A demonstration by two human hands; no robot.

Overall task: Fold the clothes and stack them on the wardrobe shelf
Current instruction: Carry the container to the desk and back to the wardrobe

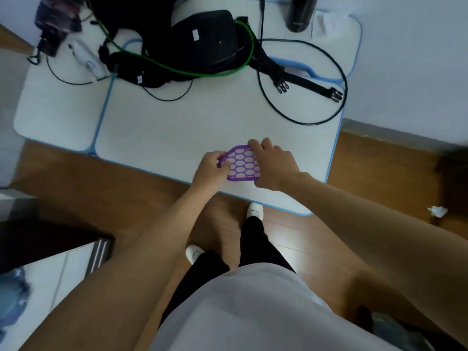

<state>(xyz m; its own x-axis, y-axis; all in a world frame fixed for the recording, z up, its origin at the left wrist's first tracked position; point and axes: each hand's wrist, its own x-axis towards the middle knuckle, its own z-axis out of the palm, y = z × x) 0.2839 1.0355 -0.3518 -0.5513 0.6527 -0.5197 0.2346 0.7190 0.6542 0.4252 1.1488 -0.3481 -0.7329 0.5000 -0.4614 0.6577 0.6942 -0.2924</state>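
A flat purple piece with a honeycomb pattern of holes (242, 163) lies on the white table (162, 127) near its front edge. My left hand (211, 171) pinches its left edge with thumb and fingers. My right hand (272, 164) grips its right side, fingers curled over the far corner. No clothes and no wardrobe shelf show clearly in this view.
A black bag with straps (202, 41), green (177, 69) and black cables (304, 82), a white device (87, 59) and a dark bottle (301, 12) crowd the table's far half. Wooden floor lies below, with crumpled paper (437, 211) at right. A blue blurred item (12, 297) sits lower left.
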